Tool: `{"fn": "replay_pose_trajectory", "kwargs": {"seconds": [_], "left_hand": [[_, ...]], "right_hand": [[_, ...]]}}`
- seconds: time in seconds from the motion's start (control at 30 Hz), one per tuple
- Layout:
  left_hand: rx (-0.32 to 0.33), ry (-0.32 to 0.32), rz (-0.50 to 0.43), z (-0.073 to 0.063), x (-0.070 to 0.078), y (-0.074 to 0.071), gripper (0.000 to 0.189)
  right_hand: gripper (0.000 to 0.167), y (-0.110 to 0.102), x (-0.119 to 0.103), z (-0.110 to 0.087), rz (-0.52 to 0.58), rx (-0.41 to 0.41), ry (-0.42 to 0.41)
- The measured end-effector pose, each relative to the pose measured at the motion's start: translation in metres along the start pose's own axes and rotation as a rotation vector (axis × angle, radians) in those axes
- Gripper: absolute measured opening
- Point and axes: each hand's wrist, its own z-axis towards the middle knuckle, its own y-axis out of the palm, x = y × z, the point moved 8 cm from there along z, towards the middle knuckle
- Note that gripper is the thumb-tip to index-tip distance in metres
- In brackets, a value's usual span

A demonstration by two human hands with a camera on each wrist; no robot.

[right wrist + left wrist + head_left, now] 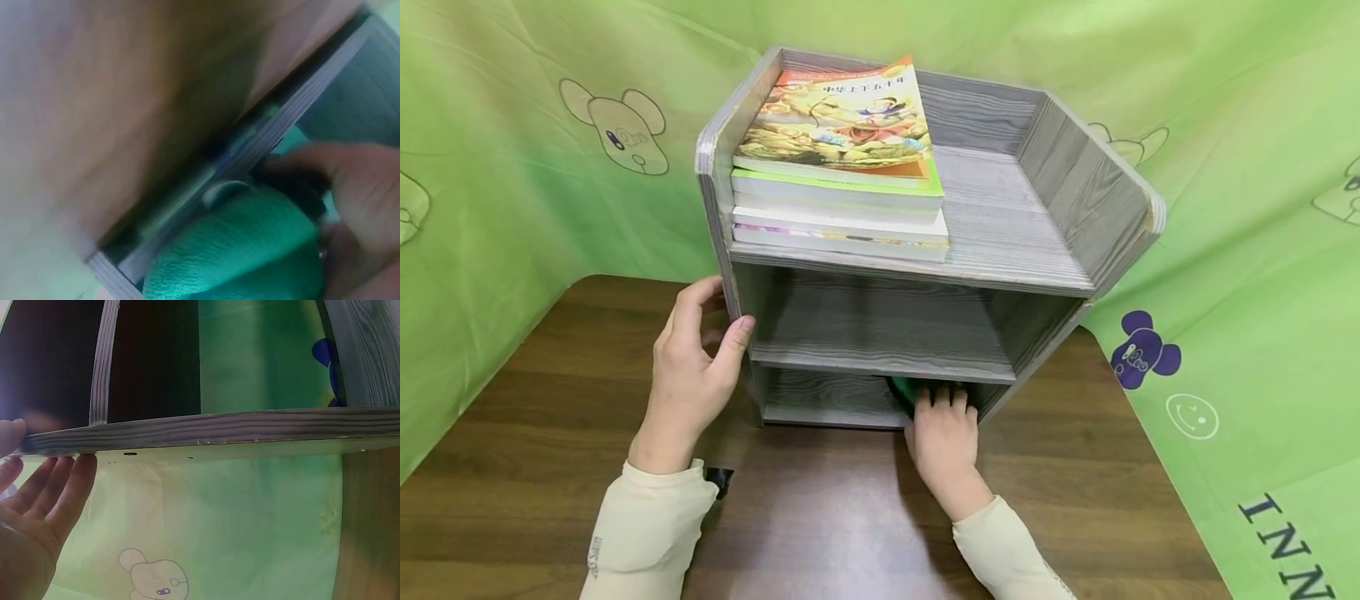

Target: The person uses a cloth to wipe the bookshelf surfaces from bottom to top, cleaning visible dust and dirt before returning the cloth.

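A grey wood-grain shelf unit stands on the table. My left hand grips the edge of its left side panel, thumb on the inner face and fingers on the outer. Reaching into the right end of the bottom compartment, my right hand pinches a soft green fabric item by a black part. The right wrist view shows the fabric's fuzzy texture, bulging at the compartment's front edge. Its far side is hidden inside the unit.
On the unit's top, at the left, lies a stack of books. The brown wooden table extends in front. Green printed curtains enclose the back and both sides. A small black object shows beside the left sleeve.
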Motion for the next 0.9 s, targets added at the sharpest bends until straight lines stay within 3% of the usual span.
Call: {"fn": "replay_pose_trajectory", "kwargs": {"seconds": [0.2, 0.3, 0.4, 0.5, 0.63, 0.73, 0.83, 0.9], "left_hand": [[-0.004, 0.007, 0.007, 0.0, 0.0, 0.0, 0.048], [-0.01, 0.007, 0.015, 0.001, -0.002, 0.0, 0.048], [-0.013, -0.001, 0.011, 0.0, -0.004, 0.0, 0.049], [-0.011, -0.011, 0.006, 0.0, -0.004, -0.001, 0.049], [0.0, -0.014, -0.001, -0.001, -0.004, -0.002, 0.049], [0.0, -0.019, 0.009, -0.001, -0.003, -0.002, 0.051], [-0.03, -0.072, 0.038, -0.002, -0.005, 0.0, 0.048], [-0.075, -0.147, 0.074, -0.003, -0.009, 0.001, 0.041]], "right_hand": [[0.08, 0.001, 0.006, -0.017, 0.061, -0.161, -0.118], [0.093, 0.0, 0.008, -0.02, 0.052, -0.183, -0.159], [0.087, -0.003, 0.008, -0.021, 0.06, -0.129, -0.184], [0.07, -0.008, 0.007, -0.019, 0.067, -0.083, -0.175], [0.059, -0.007, 0.008, -0.016, 0.063, -0.098, -0.161], [0.062, -0.002, 0.006, -0.015, 0.051, -0.115, -0.17], [0.065, -0.001, 0.005, -0.016, 0.029, -0.128, -0.167], [0.063, -0.003, 0.005, -0.017, 0.025, -0.129, -0.158]]}}
